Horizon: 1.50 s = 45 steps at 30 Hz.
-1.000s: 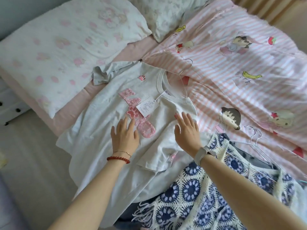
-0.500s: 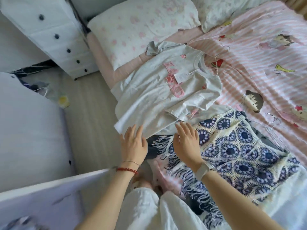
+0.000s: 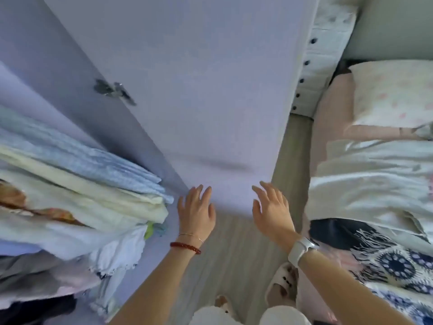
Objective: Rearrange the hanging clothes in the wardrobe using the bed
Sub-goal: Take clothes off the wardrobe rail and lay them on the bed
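Garments are already laid on the bed — a white garment and, nearer the person, a blue-and-white crochet piece. Rehanging is judged not yet begun. Both hands are raised empty left of the bed, before the open wardrobe door: left hand and right hand, fingers spread, nothing pinched. Further left of the bed — stacked folded linens inside the wardrobe. A white drawer unit is noted beside the bed's head; wood-look floor between.

Bed with pillow, white T-shirt and blue-patterned crochet garment on it.
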Tool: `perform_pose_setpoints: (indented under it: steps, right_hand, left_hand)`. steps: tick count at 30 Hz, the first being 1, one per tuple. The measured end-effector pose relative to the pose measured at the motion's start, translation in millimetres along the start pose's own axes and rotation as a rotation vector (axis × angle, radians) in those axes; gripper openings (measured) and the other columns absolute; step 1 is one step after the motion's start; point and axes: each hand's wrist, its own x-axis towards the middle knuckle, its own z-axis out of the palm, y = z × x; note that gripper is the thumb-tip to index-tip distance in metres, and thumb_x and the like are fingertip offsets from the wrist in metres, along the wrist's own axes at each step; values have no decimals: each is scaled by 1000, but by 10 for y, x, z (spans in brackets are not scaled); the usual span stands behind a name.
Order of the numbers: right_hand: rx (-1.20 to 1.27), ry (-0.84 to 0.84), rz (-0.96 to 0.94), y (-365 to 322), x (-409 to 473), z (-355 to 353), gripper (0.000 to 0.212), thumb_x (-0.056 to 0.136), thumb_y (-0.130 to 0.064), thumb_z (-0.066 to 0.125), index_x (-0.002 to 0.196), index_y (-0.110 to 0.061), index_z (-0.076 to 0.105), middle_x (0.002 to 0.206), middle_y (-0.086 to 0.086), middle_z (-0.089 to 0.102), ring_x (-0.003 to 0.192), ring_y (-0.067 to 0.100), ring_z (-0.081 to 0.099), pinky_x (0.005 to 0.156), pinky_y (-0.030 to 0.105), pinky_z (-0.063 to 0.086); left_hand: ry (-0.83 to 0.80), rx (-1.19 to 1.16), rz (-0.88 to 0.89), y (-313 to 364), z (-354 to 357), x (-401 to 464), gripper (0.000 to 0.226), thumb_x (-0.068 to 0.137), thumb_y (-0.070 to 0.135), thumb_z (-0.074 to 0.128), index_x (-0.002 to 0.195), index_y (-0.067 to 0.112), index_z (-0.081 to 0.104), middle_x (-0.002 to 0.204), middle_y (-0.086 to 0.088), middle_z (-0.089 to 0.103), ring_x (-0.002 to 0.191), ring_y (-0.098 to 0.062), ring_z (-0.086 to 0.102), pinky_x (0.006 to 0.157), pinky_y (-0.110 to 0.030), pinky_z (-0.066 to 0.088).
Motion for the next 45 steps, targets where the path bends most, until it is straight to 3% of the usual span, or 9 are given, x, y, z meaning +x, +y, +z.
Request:
perform_pose_setpoints:
  steps: [7, 13, 17, 24, 28, 34, 40, 42, 45]
  right_hand:
    - [55, -71, -391, -1702, 267, 605, 45, 80, -26, 34, 109, -5, 62, 114, 18, 61, 104, 37, 60, 79, 50, 50]
    - [224, -158, -643, -3111, 691, 716, 53, 85, -31, 29, 123, -5, 54, 125, 17, 54, 114, 37, 51, 92, 46, 43]
    - [474, -207, -674, -4009, 1162, 649, 52, 84, -31, 31, 121, -3, 54, 121, 16, 57, 112, 31, 53, 93, 29, 37]
    - [541, -423, -694, -5154, 1866, 710, 38, 93, -26, 50, 123, -5, 49, 99, 13, 60, 93, 27, 59, 82, 28, 44]
    - [374, -374, -765, -5262, 2090, 784, 10, 93, -7, 37, 90, -6, 47, 77, 10, 50, 75, 25, 50, 66, 27, 37]
    - [502, -150, -686, -5192, 2250, 608, 12, 97, -7, 28, 93, -7, 39, 61, 0, 41, 53, 17, 41, 51, 27, 29]
    - [591, -81, -663, -4679, 2065, 348, 20, 95, -8, 37, 76, -11, 41, 53, -4, 39, 48, 12, 37, 52, 31, 27]
    - [565, -78, -646, -4286, 1947, 308, 21, 95, -17, 43, 76, -12, 46, 53, -3, 42, 50, 14, 41, 55, 34, 32]
    - [412, 45, -655, -3551, 1720, 317, 21, 94, -29, 44, 87, -12, 54, 55, 0, 48, 51, 20, 50, 53, 33, 40]
  left_hand:
    - [130, 121, -378, -1705, -924, -674, 44, 74, 27, 40, 105, 13, 68, 109, -10, 66, 98, -28, 65, 75, -48, 52]
    - [517, 217, -394, -2437, -1862, -663, 40, 83, 22, 38, 112, 12, 63, 119, -10, 61, 107, -28, 57, 81, -44, 49]
    - [743, 290, -374, -2712, -2447, -344, 34, 86, 21, 42, 115, 15, 59, 124, -7, 57, 115, -23, 46, 90, -40, 32]
    - [623, 273, -565, -3307, -2727, 273, 48, 86, 34, 35, 122, 12, 58, 131, -9, 55, 122, -29, 50, 95, -57, 38]
    - [575, 226, -607, -3490, -2478, 294, 51, 88, 38, 34, 129, 13, 53, 141, -7, 44, 133, -23, 29, 95, -59, 38]
    - [591, 78, -656, -3441, -2465, 348, 60, 91, 52, 3, 141, 32, 28, 152, 6, 24, 140, -11, 12, 110, -51, 16]
    - [655, -76, -672, -3193, -2604, 457, 64, 83, 52, 12, 135, 31, 44, 151, 3, 26, 142, -17, 12, 109, -56, -4]
    - [717, 23, -573, -3008, -2668, 464, 53, 84, 41, 30, 125, 20, 56, 142, -7, 42, 139, -26, 24, 107, -61, 2]
    - [825, 11, -226, -2666, -2619, 508, 41, 86, 26, 42, 121, 12, 58, 133, -9, 51, 132, -24, 35, 111, -48, 15]
